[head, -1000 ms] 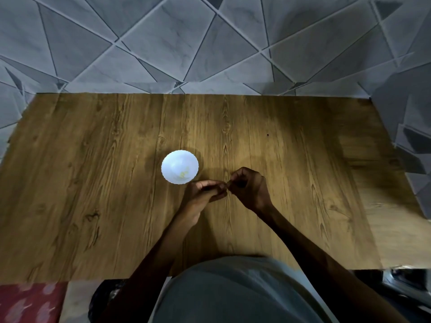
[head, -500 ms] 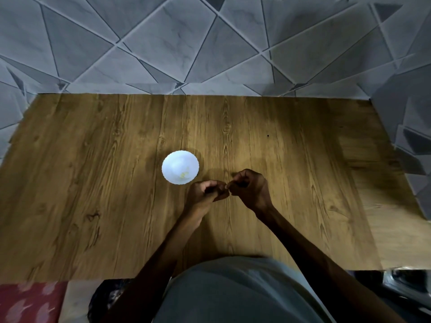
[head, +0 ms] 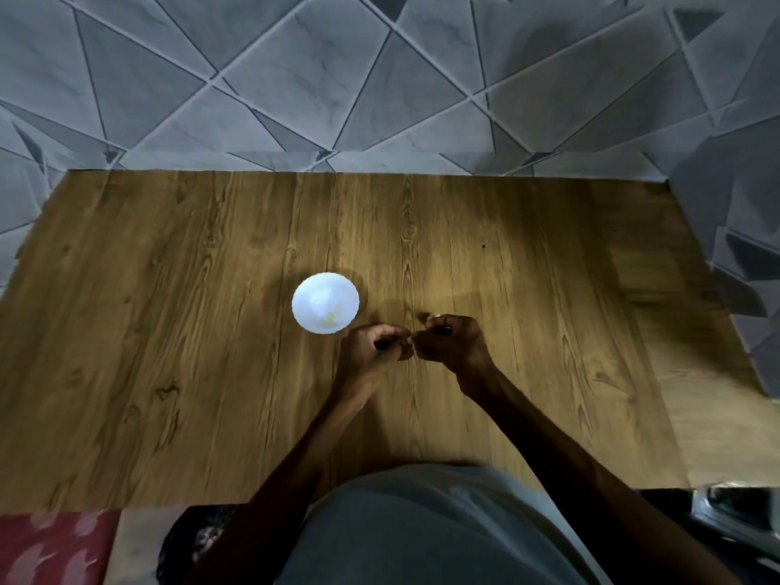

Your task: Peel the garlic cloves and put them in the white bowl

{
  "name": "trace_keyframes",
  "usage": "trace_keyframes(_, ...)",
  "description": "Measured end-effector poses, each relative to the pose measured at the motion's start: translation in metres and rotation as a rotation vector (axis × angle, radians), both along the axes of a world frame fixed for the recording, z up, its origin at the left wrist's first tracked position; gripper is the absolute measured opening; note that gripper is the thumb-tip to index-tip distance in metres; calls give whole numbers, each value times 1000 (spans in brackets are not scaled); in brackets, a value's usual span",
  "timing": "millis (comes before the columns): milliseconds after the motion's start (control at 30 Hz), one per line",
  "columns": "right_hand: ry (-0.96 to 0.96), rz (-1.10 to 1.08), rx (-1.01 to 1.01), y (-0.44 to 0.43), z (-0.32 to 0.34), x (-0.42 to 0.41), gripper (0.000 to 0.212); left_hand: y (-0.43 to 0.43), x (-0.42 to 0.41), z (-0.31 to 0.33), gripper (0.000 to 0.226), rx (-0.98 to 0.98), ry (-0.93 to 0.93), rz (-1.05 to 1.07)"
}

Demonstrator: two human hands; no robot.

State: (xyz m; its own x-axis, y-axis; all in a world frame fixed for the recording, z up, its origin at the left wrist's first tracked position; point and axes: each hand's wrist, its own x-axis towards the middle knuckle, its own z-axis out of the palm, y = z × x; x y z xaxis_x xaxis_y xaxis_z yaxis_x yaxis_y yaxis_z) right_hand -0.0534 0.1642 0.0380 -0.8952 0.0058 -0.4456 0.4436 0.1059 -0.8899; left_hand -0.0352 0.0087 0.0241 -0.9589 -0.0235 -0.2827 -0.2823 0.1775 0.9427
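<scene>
Mid-frame, beside the white bowl [head: 307, 290], the right hand [head: 453, 346] pinched a pale garlic clove [head: 434, 317]; the left hand [head: 371, 350] was curled, its contents unclear.

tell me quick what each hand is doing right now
Left hand: curled, but whether it pinches anything cannot be told.
Right hand: curled, pinching a small pale bit, apparently a garlic clove.
</scene>
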Motion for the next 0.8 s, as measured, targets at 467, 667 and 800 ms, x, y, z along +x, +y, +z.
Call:
trace_keyframes(467,-10,-40,-33,0,0,0,16,-3,0,-2,17,119,-35,12)
trace_keyframes(667,114,-47,169,-4,2,3,9,-2,-2,1,17,57,-2,-30)
trace_keyframes(800,177,-36,298,-7,1,4,11,-2,-1,3,20,-31,80,-66)
